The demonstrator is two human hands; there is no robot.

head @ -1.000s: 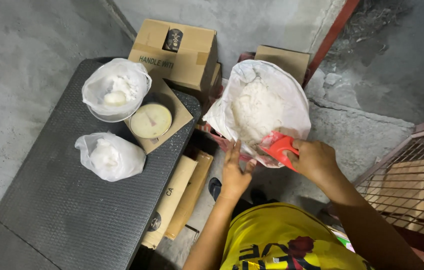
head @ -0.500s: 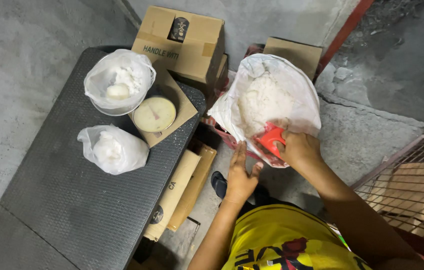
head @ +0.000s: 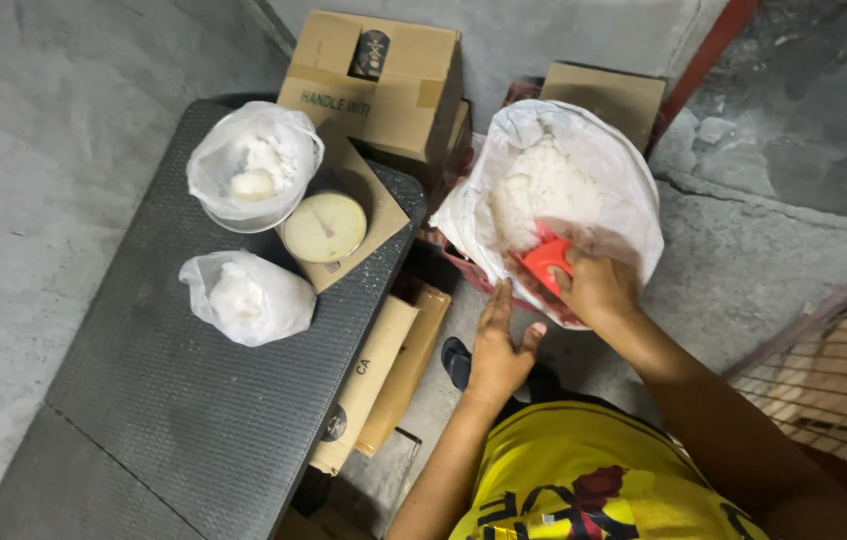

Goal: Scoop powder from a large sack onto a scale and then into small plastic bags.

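Right hand [head: 599,290] closed around a red scoop [head: 549,262], fingers wrapped over its handle end. Scoop tip is down inside the big white sack [head: 584,160], against the heap of white powder [head: 544,185] that fills it. The sack is the reference point for the rest.

Left hand [head: 497,350] sits just below the sack's near-left edge, fingers spread flat and extended, fingertips at or touching the sack's lower rim; it holds nothing.

Left of the sack: a dark textured table [head: 174,420]. On the table's end nearest the sack stands a dial scale [head: 325,227], round pale face upward, on a brown base. An open clear bag [head: 256,165] holding some white powder rests on the scale's pan, on the side away from the sack. A knotted clear bag [head: 247,297] of powder lies on the tabletop, farther left and nearer the person than the scale.

Behind the sack: cardboard boxes [head: 384,85], one directly behind, a larger one behind-left. Flat cardboard pieces [head: 384,375] lean between table and sack. A dark sandal [head: 457,362] shows on the concrete floor [head: 764,250] below the sack. Yellow shirt [head: 584,480] at frame bottom.
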